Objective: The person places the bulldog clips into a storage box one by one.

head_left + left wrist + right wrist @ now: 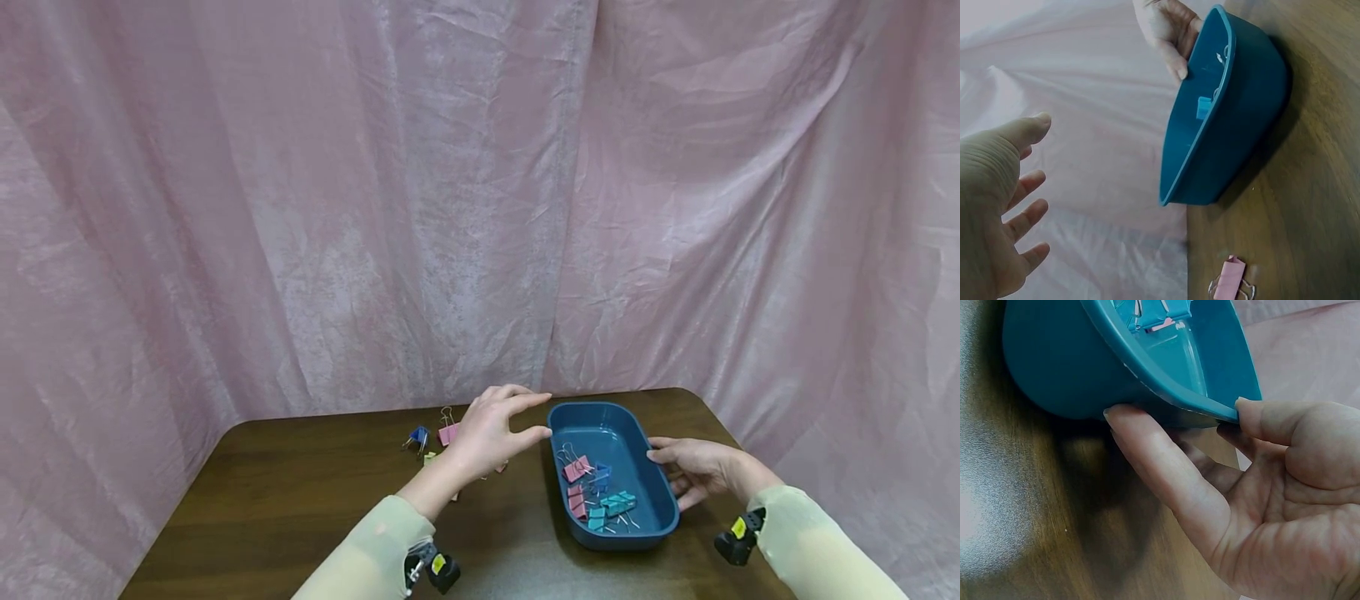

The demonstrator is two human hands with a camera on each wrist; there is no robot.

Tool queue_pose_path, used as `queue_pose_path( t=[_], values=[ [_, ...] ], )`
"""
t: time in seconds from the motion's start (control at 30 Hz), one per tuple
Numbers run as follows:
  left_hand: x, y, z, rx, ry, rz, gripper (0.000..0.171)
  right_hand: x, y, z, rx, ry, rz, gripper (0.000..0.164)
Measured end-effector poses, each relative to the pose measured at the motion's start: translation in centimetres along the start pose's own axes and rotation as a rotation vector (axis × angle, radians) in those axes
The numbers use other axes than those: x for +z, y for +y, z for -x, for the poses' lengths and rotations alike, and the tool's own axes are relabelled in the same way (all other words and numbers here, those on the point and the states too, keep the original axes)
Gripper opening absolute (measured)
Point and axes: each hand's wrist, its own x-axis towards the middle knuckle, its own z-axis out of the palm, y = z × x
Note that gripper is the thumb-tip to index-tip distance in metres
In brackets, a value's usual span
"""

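Currently, in the head view, the blue tray (626,543) is seen at the right part of the wooden table (300,500), its right side held by the right hand (701,471). Pink clips (577,468), a blue clip (601,477) and teal clips (618,503) are contained in it. The left hand (487,433) is raised near the tray's left side, thumb and forefinger spread wide, with nothing gripped. A loose blue clip (420,435) is seen farther left.

In the left wrist view, a gap is shown between that hand and the tray; a loose pink clip (1230,279) is seen on the table.

In the right wrist view, the rim is pinched at the thumb, the forefinger set against the outer wall; whether the base is fully supported cannot be told. Steadying of the tray is judged the step in hand. For a two-handed hold, the left fingers would need to be brought to the rim and closed.
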Motion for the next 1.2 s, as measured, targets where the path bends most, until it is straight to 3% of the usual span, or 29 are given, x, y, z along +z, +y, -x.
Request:
queue_pose_path(
  t=[0.8, 1.2],
  values=[
    [-3.3, -3.0, 3.1, -0.071, 0.079, -0.01, 0.049, 0.0, 0.2, 0.1, 0.004, 0.029, 0.01, 0.062],
    [-6.0, -4.3, 3.7, -0.095, 0.124, -0.032, 0.047, 0.1, 0.2, 0.1, 0.008, 0.026, 0.018, 0.061]
  ],
)
